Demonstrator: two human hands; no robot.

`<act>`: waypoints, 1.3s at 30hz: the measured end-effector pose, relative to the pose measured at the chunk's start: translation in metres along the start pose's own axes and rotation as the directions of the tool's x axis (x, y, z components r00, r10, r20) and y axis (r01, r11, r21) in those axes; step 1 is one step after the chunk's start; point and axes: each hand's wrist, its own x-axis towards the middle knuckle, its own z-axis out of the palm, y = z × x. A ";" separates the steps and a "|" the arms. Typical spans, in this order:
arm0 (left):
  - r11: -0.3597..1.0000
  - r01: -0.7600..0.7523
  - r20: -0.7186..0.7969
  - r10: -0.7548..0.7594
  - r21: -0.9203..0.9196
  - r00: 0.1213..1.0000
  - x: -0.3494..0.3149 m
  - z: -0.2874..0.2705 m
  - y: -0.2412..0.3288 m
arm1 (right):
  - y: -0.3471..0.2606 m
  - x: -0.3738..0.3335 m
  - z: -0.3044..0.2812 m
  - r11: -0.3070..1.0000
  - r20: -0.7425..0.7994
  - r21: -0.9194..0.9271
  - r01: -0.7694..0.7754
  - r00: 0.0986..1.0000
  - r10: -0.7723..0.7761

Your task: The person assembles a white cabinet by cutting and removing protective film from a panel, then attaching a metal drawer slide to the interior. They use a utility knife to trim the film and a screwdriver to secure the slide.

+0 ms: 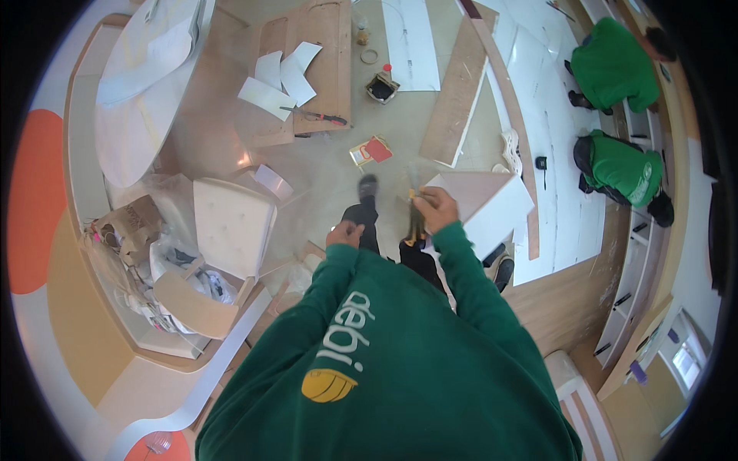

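Note:
My right hand [437, 209] is closed around a slim yellow-and-black hand tool [416, 220], whose exact kind I cannot make out. It is held upright in front of my right leg. Close to my body, my left hand [345, 234] has its fingers curled together, and whatever they may hold is too small to tell. Below my hands, a dark shoe [368, 185] stands on the floor. A pale box-like panel piece [492, 203] lies just beyond my right hand.
A wooden board [323, 92] ahead carries white cut sheets [265, 100] and a handsaw [319, 116]. Long panels [453, 92] lie at the right, near two people in green [615, 65] bending down. A cushioned white seat [231, 227] and bags [134, 230] stand left.

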 end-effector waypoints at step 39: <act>0.889 0.165 0.039 -0.200 0.427 0.979 0.016 0.117 -0.067 | 0.012 0.098 0.174 0.971 0.336 -0.171 -0.167 0.917 0.217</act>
